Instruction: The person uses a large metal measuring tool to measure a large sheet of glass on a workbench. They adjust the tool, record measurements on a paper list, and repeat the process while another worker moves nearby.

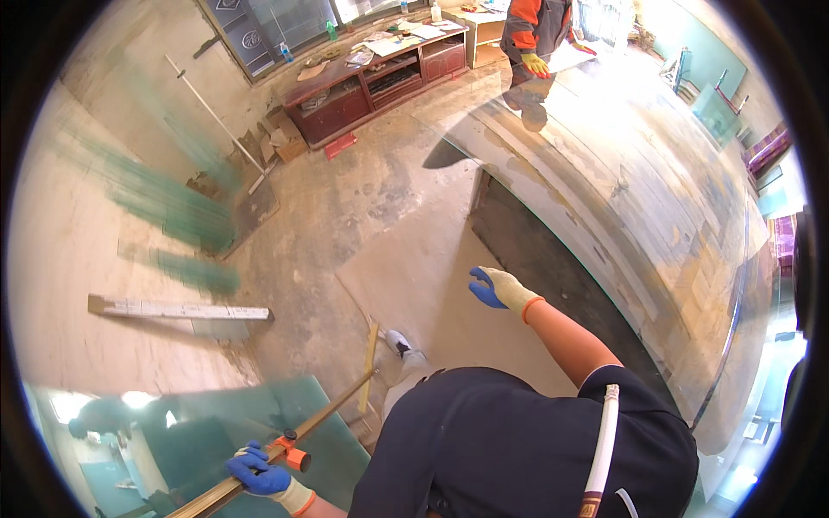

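My left hand, in a cream glove with blue-coated fingers, is shut around a long brass-coloured rail. An orange sliding block with a black knob sits on the rail just beyond my fingers. Behind the rail, a greenish glass sheet gives reflections. My right hand, gloved alike, hangs with fingers apart and nothing in them. It is near the edge of a large clear glass sheet, which lies over a worn work table, and appears apart from it.
Green glass sheets lean against the left wall. A white bar juts out there; a yellow strip stands by my shoe. A co-worker in gloves is at the far table end, beside a cluttered red-brown cabinet.
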Action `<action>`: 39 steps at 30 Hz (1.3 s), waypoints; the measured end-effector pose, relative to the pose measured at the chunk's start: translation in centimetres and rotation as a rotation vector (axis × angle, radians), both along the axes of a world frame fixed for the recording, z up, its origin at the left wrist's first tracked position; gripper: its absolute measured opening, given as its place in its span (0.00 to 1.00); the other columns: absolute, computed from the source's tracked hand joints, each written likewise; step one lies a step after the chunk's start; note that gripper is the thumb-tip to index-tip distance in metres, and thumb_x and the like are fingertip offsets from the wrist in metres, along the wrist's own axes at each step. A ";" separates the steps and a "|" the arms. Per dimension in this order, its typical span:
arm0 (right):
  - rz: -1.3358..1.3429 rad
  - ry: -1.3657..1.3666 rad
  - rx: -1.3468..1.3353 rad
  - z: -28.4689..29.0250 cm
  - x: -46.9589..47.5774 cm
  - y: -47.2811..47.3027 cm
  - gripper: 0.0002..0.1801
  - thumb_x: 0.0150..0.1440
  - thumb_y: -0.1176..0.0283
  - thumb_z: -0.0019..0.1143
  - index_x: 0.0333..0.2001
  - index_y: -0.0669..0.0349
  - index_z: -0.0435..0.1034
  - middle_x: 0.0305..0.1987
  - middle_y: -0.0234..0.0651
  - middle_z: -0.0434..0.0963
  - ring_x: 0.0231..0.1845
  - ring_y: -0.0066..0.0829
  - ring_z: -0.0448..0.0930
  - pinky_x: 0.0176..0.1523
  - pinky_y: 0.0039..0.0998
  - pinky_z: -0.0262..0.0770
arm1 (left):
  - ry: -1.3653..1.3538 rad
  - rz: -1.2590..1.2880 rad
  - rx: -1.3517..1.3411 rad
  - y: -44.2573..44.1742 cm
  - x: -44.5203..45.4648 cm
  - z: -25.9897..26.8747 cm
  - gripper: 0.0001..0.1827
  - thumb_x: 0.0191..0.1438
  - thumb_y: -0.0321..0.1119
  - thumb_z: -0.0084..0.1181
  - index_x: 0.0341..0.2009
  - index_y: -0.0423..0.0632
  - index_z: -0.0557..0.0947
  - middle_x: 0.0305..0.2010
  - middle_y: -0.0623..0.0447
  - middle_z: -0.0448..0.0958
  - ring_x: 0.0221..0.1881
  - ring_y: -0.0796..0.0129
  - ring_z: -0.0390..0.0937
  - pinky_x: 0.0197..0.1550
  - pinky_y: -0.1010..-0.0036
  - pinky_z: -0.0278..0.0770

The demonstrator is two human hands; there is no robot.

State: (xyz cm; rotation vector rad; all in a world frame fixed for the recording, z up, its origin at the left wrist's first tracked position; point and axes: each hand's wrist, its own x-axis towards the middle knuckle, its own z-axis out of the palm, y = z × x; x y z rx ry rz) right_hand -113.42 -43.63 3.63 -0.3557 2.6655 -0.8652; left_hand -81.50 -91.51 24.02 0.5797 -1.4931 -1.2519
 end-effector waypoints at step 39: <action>0.305 0.191 -0.406 4.6 -104.7 -52.3 0.28 0.62 0.53 0.57 0.60 0.59 0.72 0.55 0.49 0.80 0.56 0.54 0.79 0.60 0.50 0.74 | -0.020 -0.923 0.017 -32.5 -133.8 -2.0 0.20 0.74 0.43 0.43 0.26 0.53 0.65 0.18 0.62 0.57 0.23 0.74 0.60 0.43 0.68 0.71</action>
